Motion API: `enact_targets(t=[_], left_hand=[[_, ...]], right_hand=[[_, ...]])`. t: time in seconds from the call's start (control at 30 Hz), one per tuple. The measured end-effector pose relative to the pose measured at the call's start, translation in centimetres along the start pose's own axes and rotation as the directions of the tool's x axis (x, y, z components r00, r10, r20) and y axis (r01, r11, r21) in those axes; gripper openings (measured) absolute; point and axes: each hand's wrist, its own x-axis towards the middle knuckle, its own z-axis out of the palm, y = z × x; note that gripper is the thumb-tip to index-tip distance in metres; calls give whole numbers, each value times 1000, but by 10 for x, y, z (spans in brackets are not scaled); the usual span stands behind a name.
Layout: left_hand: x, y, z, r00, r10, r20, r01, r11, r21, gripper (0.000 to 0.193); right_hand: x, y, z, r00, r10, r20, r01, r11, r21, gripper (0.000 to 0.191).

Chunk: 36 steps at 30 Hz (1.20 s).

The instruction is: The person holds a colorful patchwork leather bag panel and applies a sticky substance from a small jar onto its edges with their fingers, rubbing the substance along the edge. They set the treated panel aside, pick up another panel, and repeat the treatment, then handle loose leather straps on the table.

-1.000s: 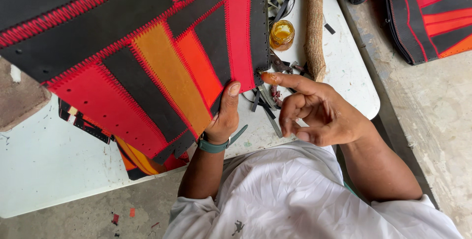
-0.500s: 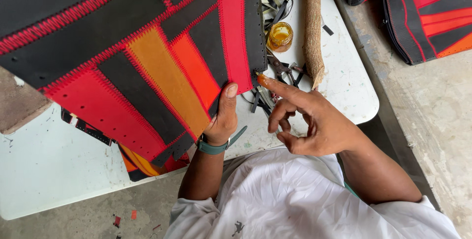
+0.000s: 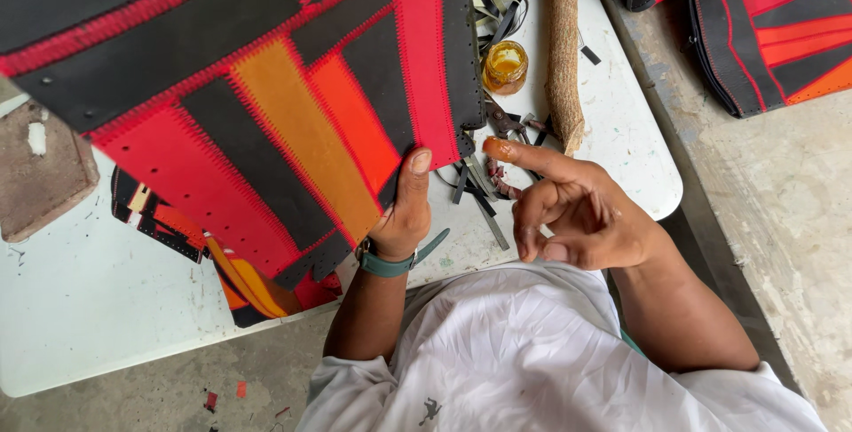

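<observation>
**A:** At the middle of the view, what do I have under the left hand point(image 3: 404, 214)?

**B:** From my seat I see it pinching the lower edge of the patchwork leather panel point(image 3: 266, 103), thumb on top, the other fingers hidden beneath it. The panel is stitched from black, red and orange strips and fills the frame from about nine o'clock round to twelve, hanging over the white surface point(image 3: 89, 308). A green wristband point(image 3: 390, 263) sits on that wrist.

**B:** And the right hand point(image 3: 577, 214)?

**A:** I see it at three o'clock of the left one, lifted free and grasping nothing. The forefinger points out toward the panel's edge, its tip smeared with an amber stain; the other fingers are curled loosely inward. It stands close to the panel, though I cannot tell whether the tip touches it.

**B:** What lies around them?

**A:** At one o'clock of the right hand, a small jar of amber paste point(image 3: 506, 66) stands open, just beside a rough wooden stick point(image 3: 564, 50). Loose dark leather strips point(image 3: 484, 188) lie between the two hands. At two o'clock, off the surface, another patchwork piece point(image 3: 772, 32) rests on the concrete floor point(image 3: 790, 219).
</observation>
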Motion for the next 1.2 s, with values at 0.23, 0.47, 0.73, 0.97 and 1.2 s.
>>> enact_targets(t=[0.23, 0.47, 0.73, 0.97, 1.2], left_hand=[[2, 2, 0, 998, -55, 12, 56, 986, -155, 42], [-1, -2, 0, 994, -109, -10, 105, 975, -197, 40], [-7, -2, 4, 982, -187, -35, 171, 950, -262, 45], [-10, -10, 10, 957, -273, -101, 181, 830, -527, 51], [-34, 4, 8, 961, -272, -41, 231, 877, -421, 45]], right_hand=[[9, 12, -14, 994, 104, 40, -107, 988, 108, 98], [-1, 14, -5, 987, 156, -49, -157, 987, -34, 95], [14, -2, 17, 984, 63, -165, -168, 622, -765, 100], [0, 9, 0, 961, 83, -265, -264, 574, -775, 88], [33, -6, -39, 942, -166, -293, 169, 986, -17, 116]])
